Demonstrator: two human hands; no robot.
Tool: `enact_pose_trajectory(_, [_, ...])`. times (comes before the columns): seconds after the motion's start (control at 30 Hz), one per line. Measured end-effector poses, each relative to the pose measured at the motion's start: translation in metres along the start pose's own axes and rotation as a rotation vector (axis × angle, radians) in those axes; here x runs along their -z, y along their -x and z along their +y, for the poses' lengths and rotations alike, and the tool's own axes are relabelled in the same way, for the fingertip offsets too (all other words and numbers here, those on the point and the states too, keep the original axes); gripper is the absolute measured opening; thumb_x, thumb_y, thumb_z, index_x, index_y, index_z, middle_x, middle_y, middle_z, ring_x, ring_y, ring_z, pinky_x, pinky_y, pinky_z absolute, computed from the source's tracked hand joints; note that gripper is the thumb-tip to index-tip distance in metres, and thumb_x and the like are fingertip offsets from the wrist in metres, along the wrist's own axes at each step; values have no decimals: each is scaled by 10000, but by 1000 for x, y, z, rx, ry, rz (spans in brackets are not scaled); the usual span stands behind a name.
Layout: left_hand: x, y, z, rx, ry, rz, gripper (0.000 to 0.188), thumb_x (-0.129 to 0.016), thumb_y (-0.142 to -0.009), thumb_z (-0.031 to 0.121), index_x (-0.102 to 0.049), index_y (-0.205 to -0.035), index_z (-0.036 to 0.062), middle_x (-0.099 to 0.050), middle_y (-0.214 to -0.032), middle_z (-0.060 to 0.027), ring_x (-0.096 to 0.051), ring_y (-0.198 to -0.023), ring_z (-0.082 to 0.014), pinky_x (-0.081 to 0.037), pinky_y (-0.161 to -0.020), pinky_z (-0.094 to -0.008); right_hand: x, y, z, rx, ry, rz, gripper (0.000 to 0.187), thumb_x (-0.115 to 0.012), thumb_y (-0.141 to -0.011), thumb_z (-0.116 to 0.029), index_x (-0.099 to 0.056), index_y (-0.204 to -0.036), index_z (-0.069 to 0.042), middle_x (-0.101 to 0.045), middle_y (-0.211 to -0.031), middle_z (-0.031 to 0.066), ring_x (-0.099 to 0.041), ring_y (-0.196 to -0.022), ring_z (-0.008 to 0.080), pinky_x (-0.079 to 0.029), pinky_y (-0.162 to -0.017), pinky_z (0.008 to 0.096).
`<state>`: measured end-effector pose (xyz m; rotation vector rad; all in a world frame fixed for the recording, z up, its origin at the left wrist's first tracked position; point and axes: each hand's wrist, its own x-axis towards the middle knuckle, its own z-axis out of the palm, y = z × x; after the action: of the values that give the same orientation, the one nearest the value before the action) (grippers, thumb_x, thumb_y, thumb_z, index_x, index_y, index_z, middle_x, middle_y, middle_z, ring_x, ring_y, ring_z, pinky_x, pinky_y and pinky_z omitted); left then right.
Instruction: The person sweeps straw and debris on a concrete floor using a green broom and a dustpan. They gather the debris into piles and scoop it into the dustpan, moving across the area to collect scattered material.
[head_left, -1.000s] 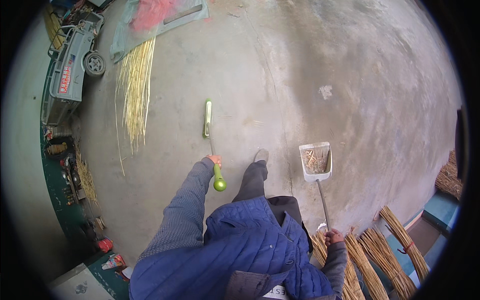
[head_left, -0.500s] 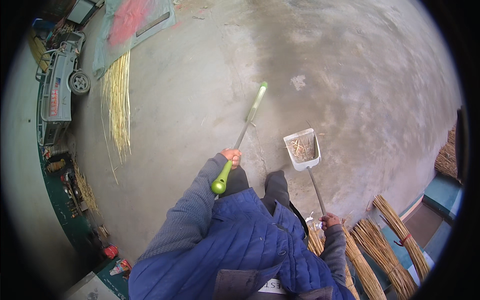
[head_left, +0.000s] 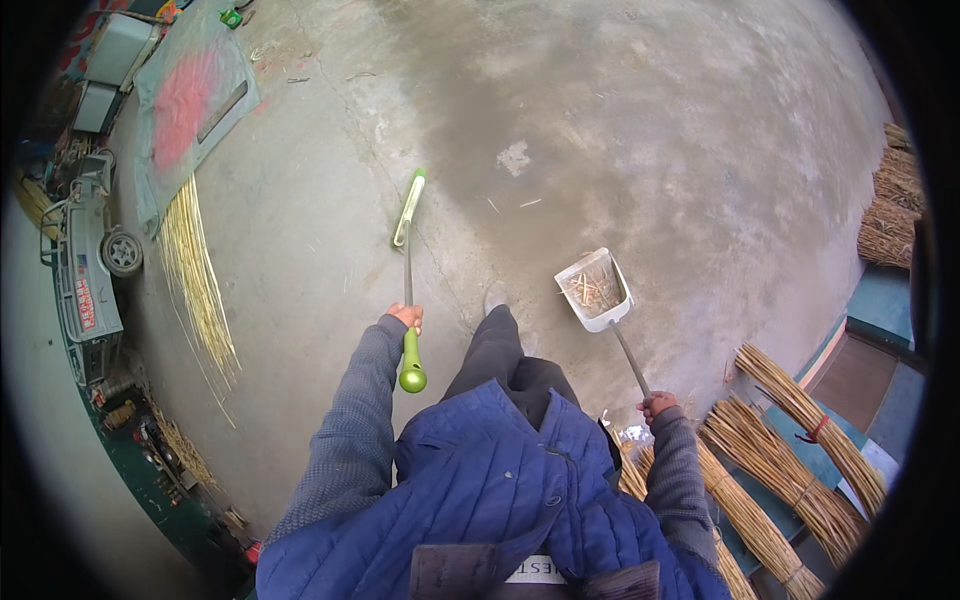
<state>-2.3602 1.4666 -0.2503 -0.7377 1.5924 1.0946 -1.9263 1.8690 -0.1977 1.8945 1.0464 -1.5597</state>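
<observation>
My left hand (head_left: pixel 406 316) is closed round the stick of a broom (head_left: pixel 408 270), just above its rounded green grip end. The broom's narrow green-and-white head (head_left: pixel 409 208) is at the concrete floor ahead of me. In my right hand (head_left: pixel 657 405) is the thin handle of a white dustpan (head_left: pixel 601 322), held out to the right with its opening facing away. Broken bits of straw (head_left: pixel 594 289) and dust lie inside the pan. Two short pale stalks (head_left: pixel 530 203) lie on the floor between broom and dustpan.
Tied bundles of stalks (head_left: pixel 785 470) lie at my lower right, with more stacked bundles (head_left: pixel 890 215) farther off. Long loose stalks (head_left: pixel 195 270) stick out from under a plastic sheet (head_left: pixel 150 110) at left. A grey cart (head_left: pixel 88 260) stands by the left wall.
The view has shifted and one foot has stepped forward. My left hand and the broom have swung leftward, away from the dustpan. Two pale stalks now show on the floor. Both grips stay closed.
</observation>
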Motion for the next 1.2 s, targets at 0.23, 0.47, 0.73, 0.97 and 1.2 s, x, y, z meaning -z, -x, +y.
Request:
enact_pose_trajectory(0.23, [-122, -54, 43, 32, -474, 14, 120, -512, -688, 101, -433, -630, 33, -465, -506, -82, -478, -404, -194, -408, -388, -320, 14, -69, -56, -78, 67, 65, 273, -457, -737, 29, -430, -1006, -10, -573, -669, 153, -400, -391, 110, -281, -297, 244])
enact_pose_trajectory(0.47, [-257, -60, 27, 76, -512, -90, 111, -504, -709, 110, -469, -653, 21, -495, -556, -89, -507, -428, -198, -424, -400, -326, 63, -113, -86, -44, 162, 26, 96, -452, -741, -21, -534, -695, -3, -541, -576, 92, -403, -376, 137, -302, -322, 282])
enact_pose_trajectory(0.73, [-351, -32, -7, 156, -648, -130, 128, -523, -717, 167, -507, -680, 45, -495, -543, -73, -521, -431, -197, -425, -412, -321, 132, -160, -87, -44, 239, -41, 117, -461, -736, -27, -556, -673, -4, -560, -579, 78, -440, -396, 140, -340, -342, 289])
enact_pose_trajectory(0.97, [-395, -1, -27, 243, -700, -396, 256, -532, -769, 227, -488, -582, 59, -499, -538, -68, -498, -424, -193, -389, -409, -325, 173, -248, -46, 515, 733, -260, 117, -441, -760, -18, -540, -704, 9, -579, -613, 109, -419, -369, 128, -304, -303, 278])
enact_pose_trajectory(1.2, [-337, 65, -12, 185, -397, -493, 194, -502, -781, 159, -471, -624, 50, -432, -448, -38, -420, -345, -145, -334, -338, -286, 175, -246, -71, 576, 1224, -270, 141, -485, -730, -48, -604, -659, -22, -611, -627, 85, -535, -485, 168, -412, -424, 299])
